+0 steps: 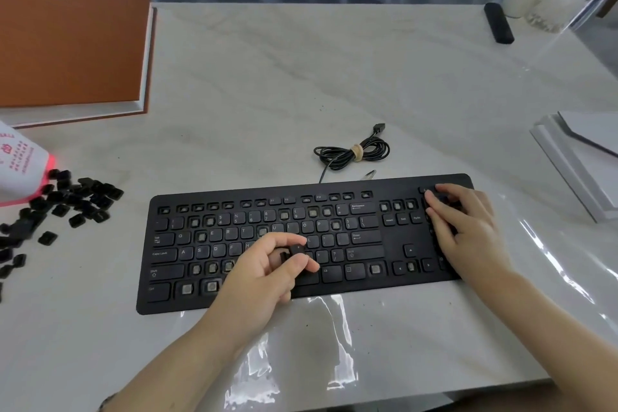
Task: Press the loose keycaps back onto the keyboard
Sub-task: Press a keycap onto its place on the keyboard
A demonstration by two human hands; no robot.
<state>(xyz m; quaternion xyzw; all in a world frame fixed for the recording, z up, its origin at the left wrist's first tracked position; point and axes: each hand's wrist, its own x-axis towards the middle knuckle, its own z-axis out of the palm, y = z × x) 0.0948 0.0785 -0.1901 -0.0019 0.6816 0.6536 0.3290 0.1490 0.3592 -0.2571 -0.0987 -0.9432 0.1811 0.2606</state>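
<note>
A black keyboard (pixel 384 237) lies across the table in front of me, with several bare key seats showing pale stems. My left hand (pixel 264 274) hovers over its lower middle rows and pinches a black keycap (pixel 296 252) between thumb and fingers. My right hand (pixel 465 231) lies flat over the number pad at the keyboard's right end, its fingers straight and pressing down there. A heap of loose black keycaps (pixel 63 201) is spread on the table at the left, apart from the keyboard.
A white and red bag (pixel 20 164) lies beside the keycap heap. An orange-brown box (pixel 70 47) sits far left. The keyboard's coiled cable (pixel 354 150) lies behind it. White boards (pixel 582 157) are stacked at the right, with a black stick (pixel 498 23) and a clear jar (pixel 565 0) far right.
</note>
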